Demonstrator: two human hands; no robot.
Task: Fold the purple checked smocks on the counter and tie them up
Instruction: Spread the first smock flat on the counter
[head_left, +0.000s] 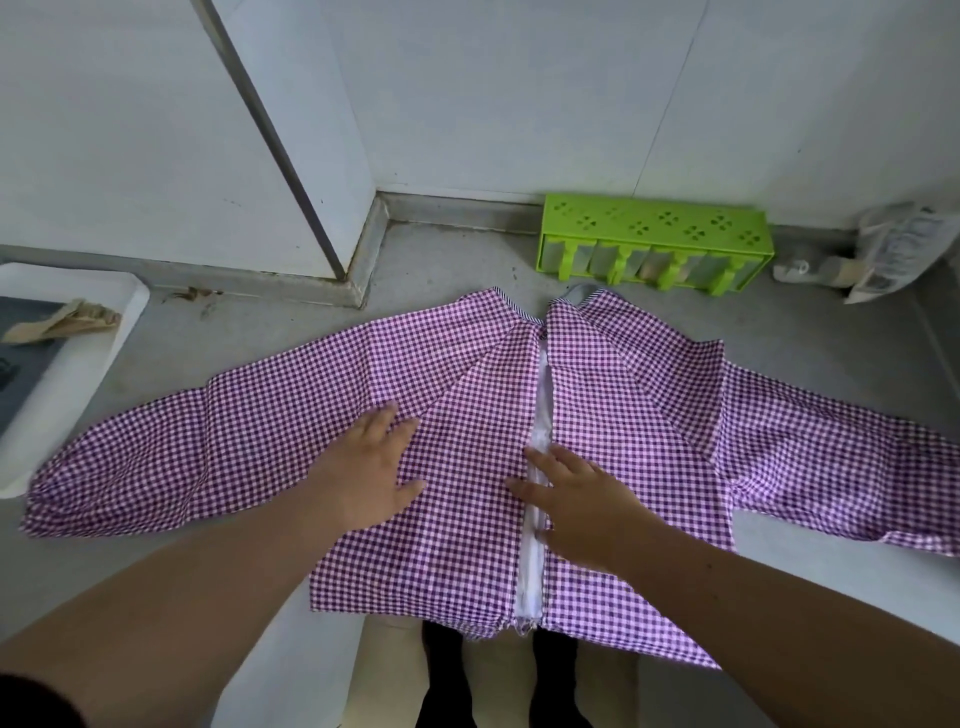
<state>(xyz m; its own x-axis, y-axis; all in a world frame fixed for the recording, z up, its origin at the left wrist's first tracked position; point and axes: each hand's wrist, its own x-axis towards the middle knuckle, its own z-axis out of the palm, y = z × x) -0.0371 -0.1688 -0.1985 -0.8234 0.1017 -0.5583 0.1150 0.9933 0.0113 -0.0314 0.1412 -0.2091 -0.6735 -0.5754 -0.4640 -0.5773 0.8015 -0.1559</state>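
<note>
A purple checked smock (467, 379) lies spread flat on the grey counter (447, 254), collar at the far end, both sleeves stretched out left and right. A white strip runs down its middle where the two back panels meet. My left hand (371, 470) rests flat, fingers straight, on the left panel near the sleeve seam. Beside it, my right hand (576, 499) lies flat on the white centre strip and the right panel. The smock's hem hangs slightly over the counter's near edge.
A green plastic rack (654, 234) stands against the back wall behind the collar. A white tray (67, 358) with crumpled paper sits at the left edge. A plastic bag and a tape roll (841, 267) lie at the far right. A wall corner juts out at back left.
</note>
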